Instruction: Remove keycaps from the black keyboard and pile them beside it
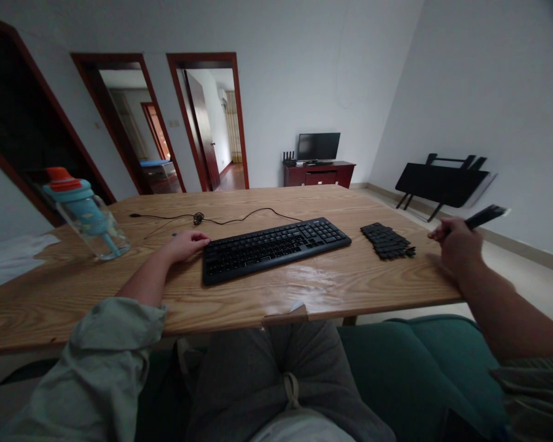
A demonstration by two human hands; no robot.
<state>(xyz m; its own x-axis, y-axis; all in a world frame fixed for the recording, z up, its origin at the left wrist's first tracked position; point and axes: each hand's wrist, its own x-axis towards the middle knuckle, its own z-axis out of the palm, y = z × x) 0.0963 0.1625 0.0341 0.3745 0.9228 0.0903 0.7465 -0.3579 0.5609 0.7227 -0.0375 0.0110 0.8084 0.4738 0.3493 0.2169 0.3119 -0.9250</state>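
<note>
A black keyboard (276,248) lies slightly slanted on the wooden table, its cable running off behind it. At its upper left corner my left hand (188,244) grips the edge, fingers close together. My right hand (461,245) is raised off to the right, beyond the table's right edge, closed around a black brush (487,215) with a pale tip; its finer details are blurred. Between the keyboard and that hand, small black keycaps (387,241) lie grouped in rows on the wood. Whether some keys are gone from the keyboard is too dark to tell.
On the table (276,199) stand a clear bottle (92,215) with a blue and orange top and, farther left, white tissue (13,261). The coiled cable (198,218) lies behind the keyboard. A folded black table (445,183) leans by the right wall.
</note>
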